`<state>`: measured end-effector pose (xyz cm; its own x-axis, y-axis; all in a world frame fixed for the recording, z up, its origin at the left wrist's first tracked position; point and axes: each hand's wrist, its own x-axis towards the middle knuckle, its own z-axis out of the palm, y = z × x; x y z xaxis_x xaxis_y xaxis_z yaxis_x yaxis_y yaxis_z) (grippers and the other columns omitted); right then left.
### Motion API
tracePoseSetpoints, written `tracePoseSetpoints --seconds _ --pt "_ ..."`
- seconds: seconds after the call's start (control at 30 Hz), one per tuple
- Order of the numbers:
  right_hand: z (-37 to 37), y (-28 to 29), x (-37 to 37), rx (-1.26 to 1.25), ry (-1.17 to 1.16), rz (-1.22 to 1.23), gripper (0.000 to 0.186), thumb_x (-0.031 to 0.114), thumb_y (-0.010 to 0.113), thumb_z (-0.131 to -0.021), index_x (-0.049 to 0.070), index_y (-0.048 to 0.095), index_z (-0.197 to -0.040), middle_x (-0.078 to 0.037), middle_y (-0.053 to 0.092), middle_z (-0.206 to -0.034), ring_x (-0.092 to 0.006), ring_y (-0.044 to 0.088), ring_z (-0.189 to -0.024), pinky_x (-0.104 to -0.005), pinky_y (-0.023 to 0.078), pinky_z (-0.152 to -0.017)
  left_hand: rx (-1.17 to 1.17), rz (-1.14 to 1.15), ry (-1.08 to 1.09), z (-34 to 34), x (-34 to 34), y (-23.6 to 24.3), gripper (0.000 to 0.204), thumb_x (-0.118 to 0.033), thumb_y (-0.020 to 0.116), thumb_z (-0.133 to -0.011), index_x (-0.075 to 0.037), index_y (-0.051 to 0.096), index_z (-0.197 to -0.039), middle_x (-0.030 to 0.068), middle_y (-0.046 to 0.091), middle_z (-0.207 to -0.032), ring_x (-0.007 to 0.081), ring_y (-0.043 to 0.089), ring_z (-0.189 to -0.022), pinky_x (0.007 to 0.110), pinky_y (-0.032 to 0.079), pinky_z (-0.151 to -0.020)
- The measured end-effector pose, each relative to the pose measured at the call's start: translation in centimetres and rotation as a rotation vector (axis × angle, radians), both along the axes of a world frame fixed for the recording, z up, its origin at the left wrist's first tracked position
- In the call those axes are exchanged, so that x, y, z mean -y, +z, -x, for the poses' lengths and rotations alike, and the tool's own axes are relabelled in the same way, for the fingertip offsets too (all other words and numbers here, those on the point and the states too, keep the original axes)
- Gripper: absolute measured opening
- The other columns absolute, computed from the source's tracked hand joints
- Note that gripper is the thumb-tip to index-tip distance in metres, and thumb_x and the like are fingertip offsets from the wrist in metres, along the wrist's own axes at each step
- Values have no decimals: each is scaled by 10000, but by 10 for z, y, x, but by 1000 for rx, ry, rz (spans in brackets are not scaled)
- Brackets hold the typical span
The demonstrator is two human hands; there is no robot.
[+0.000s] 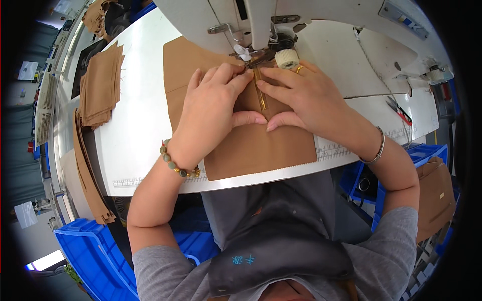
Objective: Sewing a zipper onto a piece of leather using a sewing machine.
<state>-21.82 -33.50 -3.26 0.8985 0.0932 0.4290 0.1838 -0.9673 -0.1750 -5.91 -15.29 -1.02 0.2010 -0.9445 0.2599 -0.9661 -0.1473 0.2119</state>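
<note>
Left hand [213, 100], fingers bent, and right hand [312, 94], fingers spread, contact brown fabric [261, 153]; sewing machine [213, 17] obscures far end of zipper [262, 99].

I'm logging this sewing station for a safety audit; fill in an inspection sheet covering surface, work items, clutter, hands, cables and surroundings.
Surface: white table, ruler scale along its front edge.
Work items: brown fabric panel with a gold zipper, partly beneath the sewing machine.
Clutter: brown fabric stack at left; red-handled snips at right.
Grip: left hand and right hand rest on the panel, either side of the zipper, thumbs close together.
Cables: one thin cord at right; its purpose cannot be told.
Surroundings: left blue bin, right blue bin, both beside the table.
</note>
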Motion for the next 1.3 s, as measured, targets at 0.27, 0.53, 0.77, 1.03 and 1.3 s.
tracePoseSetpoints --seconds 0.27,0.53,0.77,1.03,1.3 --pt "17 4 -5 -48 66 -126 423 386 836 -783 117 788 -1106 -65 708 -1243 -286 674 -1113 -415 544 -941 -63 57 86 28 -21 -15 616 -389 853 -805 -12 729 -1275 132 690 -1353 330 627 -1310 434 527 -1068" --pt "19 8 -6 -3 97 -90 417 335 847 -758 80 783 -1082 -64 707 -1180 -245 679 -1079 -384 535 -927 -98 86 59 42 -28 -15 619 -345 853 -809 -31 704 -1322 133 697 -1358 347 621 -1336 433 543 -1070" --pt "18 8 -8 16 117 -48 440 336 851 -746 64 781 -1084 -83 703 -1160 -251 678 -1061 -398 513 -969 -63 25 27 39 -25 -7 630 -361 837 -799 -33 705 -1320 122 700 -1349 354 630 -1314 439 545 -1051" --pt "7 6 -1 -28 82 -38 471 383 835 -779 66 781 -1124 -101 714 -1243 -259 674 -1158 -437 488 -1056 53 18 17 22 -15 -10 623 -453 791 -814 -54 731 -1290 84 703 -1338 314 629 -1312 501 484 -1109" --pt "-9 10 9 -127 20 -57 483 375 825 -816 71 761 -1185 -85 704 -1298 -291 664 -1157 -434 502 -1038 75 63 35 2 -2 -17 589 -447 772 -853 -56 734 -1292 82 707 -1318 294 620 -1329 509 469 -1122"
